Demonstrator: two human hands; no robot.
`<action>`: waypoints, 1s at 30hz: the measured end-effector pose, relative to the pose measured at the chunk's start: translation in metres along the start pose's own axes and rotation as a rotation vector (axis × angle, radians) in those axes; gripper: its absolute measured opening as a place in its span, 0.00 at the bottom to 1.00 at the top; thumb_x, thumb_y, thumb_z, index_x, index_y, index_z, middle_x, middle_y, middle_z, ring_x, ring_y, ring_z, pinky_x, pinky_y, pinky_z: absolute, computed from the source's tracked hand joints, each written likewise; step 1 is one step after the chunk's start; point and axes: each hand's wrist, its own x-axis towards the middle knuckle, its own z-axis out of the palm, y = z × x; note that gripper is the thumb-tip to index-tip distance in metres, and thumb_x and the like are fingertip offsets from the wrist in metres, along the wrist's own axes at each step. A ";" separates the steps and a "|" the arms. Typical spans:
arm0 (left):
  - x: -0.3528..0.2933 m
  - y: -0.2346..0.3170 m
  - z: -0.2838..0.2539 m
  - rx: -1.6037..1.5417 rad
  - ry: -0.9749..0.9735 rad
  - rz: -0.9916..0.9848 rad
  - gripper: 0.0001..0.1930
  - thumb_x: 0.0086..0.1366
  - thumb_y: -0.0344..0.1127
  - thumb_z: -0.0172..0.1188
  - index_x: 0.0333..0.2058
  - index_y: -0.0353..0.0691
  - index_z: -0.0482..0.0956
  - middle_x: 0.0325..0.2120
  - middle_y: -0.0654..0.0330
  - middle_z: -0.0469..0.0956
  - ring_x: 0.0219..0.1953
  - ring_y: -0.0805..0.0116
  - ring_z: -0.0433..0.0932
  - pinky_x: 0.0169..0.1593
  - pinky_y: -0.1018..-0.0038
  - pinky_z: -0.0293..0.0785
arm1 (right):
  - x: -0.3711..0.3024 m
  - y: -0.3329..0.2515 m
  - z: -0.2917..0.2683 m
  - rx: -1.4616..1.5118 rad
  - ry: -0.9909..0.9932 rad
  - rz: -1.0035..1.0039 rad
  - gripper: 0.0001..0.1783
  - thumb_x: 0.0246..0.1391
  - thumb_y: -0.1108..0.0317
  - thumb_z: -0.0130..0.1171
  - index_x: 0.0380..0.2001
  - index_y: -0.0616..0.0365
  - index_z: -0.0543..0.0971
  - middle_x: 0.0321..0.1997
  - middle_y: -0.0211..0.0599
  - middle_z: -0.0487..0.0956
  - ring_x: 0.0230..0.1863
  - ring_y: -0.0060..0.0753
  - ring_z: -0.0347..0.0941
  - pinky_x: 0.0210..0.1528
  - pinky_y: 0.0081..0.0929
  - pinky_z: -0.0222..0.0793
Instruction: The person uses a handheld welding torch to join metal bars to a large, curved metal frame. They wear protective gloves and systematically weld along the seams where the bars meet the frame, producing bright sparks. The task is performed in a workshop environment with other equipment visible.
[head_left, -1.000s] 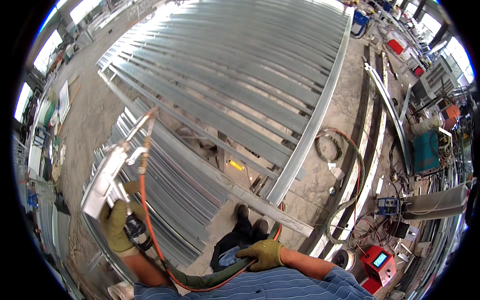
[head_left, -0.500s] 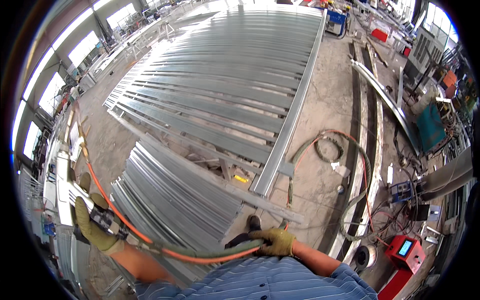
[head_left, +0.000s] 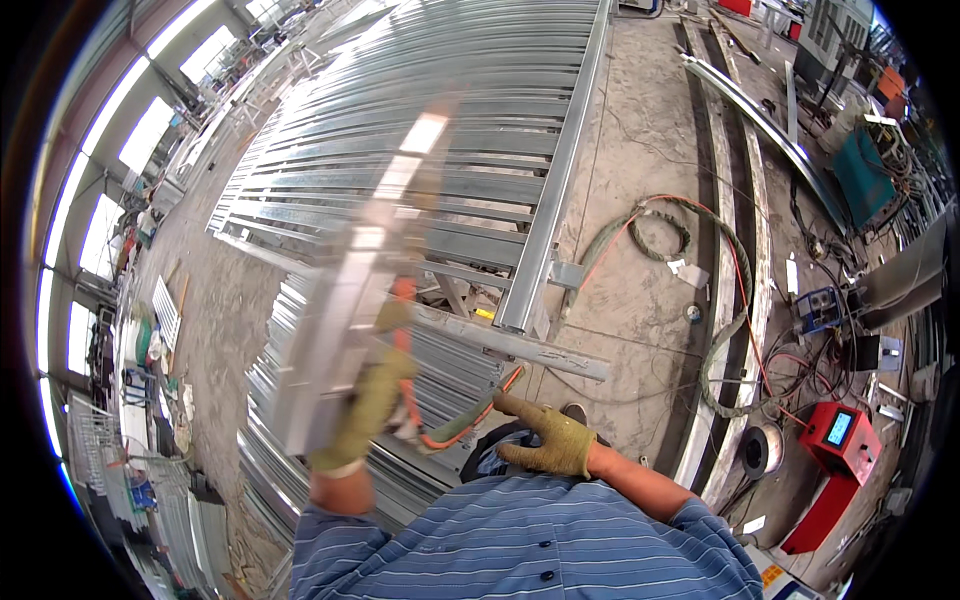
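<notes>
My left hand (head_left: 362,415), in a yellow-green glove, is wrapped round a silver-grey welding gun (head_left: 350,300). The gun is raised in front of me, tilted up toward the far side and smeared by motion. From it a green-sleeved hose (head_left: 462,425) with an orange line sags toward my lap. My right hand (head_left: 548,440), gloved too, is over my lap with thumb and fingers apart, close to the hose. Beyond the gun stretches a large slatted metal frame (head_left: 548,210). A stack of metal profiles (head_left: 270,400) lies beneath the gun, partly hidden by it.
A grey beam (head_left: 560,355) crosses in front of me. Coiled hose (head_left: 660,245) lies on the floor at the right, near long rails (head_left: 725,180). A red wire feeder (head_left: 840,440) and a wire spool (head_left: 762,450) stand at the lower right.
My left hand has swung the welding gun from the far left toward the middle. My right hand has let go of the hose and its fingers have spread. The view has shifted.
</notes>
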 end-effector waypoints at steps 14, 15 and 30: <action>-0.001 -0.030 0.174 -0.052 -0.955 0.563 0.45 0.59 0.29 0.77 0.74 0.31 0.67 0.50 0.46 0.87 0.45 0.53 0.90 0.48 0.66 0.86 | -0.040 -0.010 0.042 0.683 0.492 -0.031 0.40 0.60 0.56 0.75 0.71 0.57 0.73 0.65 0.44 0.78 0.66 0.39 0.74 0.69 0.37 0.70; 0.000 -0.022 0.184 -0.088 -1.011 0.523 0.45 0.59 0.30 0.78 0.74 0.31 0.67 0.50 0.46 0.86 0.46 0.54 0.90 0.48 0.66 0.86 | -0.051 -0.008 0.044 0.692 0.580 -0.019 0.39 0.60 0.56 0.75 0.71 0.57 0.74 0.64 0.43 0.79 0.64 0.38 0.75 0.68 0.36 0.70; -0.037 -0.113 0.338 0.114 -1.523 -0.184 0.29 0.73 0.43 0.70 0.66 0.33 0.73 0.46 0.57 0.88 0.49 0.65 0.85 0.56 0.68 0.80 | -0.184 0.087 -0.048 1.284 1.085 -0.354 0.29 0.67 0.65 0.66 0.66 0.70 0.75 0.48 0.42 0.88 0.53 0.37 0.85 0.62 0.35 0.78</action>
